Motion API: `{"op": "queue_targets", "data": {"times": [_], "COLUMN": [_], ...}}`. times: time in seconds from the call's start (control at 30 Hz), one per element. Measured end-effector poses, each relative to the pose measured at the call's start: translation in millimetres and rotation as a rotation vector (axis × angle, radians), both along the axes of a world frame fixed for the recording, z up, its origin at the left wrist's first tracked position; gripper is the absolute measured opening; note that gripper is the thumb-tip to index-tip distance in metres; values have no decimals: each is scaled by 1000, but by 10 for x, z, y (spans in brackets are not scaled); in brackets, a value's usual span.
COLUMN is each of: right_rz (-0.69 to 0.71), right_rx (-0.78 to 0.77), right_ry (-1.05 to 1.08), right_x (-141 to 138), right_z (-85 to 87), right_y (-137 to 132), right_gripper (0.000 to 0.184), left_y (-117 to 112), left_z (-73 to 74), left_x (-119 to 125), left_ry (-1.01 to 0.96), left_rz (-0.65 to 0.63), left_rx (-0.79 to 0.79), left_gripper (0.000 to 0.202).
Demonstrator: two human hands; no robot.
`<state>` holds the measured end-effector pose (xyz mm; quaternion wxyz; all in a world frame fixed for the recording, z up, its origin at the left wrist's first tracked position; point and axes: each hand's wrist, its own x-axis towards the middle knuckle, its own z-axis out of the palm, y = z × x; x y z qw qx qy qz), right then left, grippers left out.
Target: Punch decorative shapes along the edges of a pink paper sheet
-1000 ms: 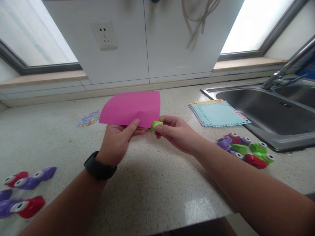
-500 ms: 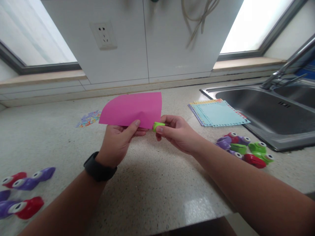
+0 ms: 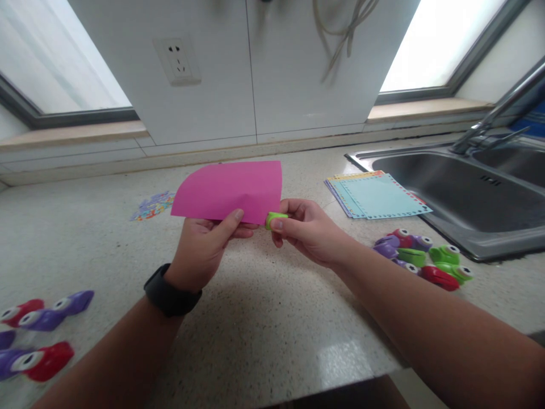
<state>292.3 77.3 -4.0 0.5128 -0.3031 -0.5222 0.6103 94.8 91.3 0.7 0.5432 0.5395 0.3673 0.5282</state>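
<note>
My left hand [image 3: 212, 245] pinches the near edge of a pink sheet of paper [image 3: 232, 187], thumb on top and fingers underneath. The sheet is held above the counter and bends down at its left side. Between the thumb and fingers of my right hand [image 3: 309, 230] is a small lime-green craft punch [image 3: 276, 218]. The punch sits at the sheet's near right corner; whether the paper is inside its slot I cannot tell. My right fingers partly hide the punch.
Several red, purple and green punches [image 3: 426, 258] lie at right, and more punches [image 3: 49, 318] at lower left. Paper cut-outs [image 3: 153, 205] are scattered behind the left hand. Light-blue sheets with punched edges [image 3: 383, 196] lie beside the steel sink [image 3: 468, 244]. A wall [image 3: 213, 108] rises behind the counter.
Hardly anything differs. The green punch, my right hand and the sheet's right side appear shifted very slightly to the right; both hands keep the same grip.
</note>
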Motion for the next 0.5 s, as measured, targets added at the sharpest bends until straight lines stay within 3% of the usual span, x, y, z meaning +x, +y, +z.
{"op": "queue_targets", "data": {"times": [0.5], "right_rz": [3], "right_rx": [22], "right_ry": [77], "right_x": [-20], "right_z": [18], "right_y": [-35], "right_gripper": [28], "left_y": [-6], "left_z": [-29], "left_x": [16], "left_ry": [-46], "left_rz": [-21], "left_rx": [49], "left_gripper": [16]}}
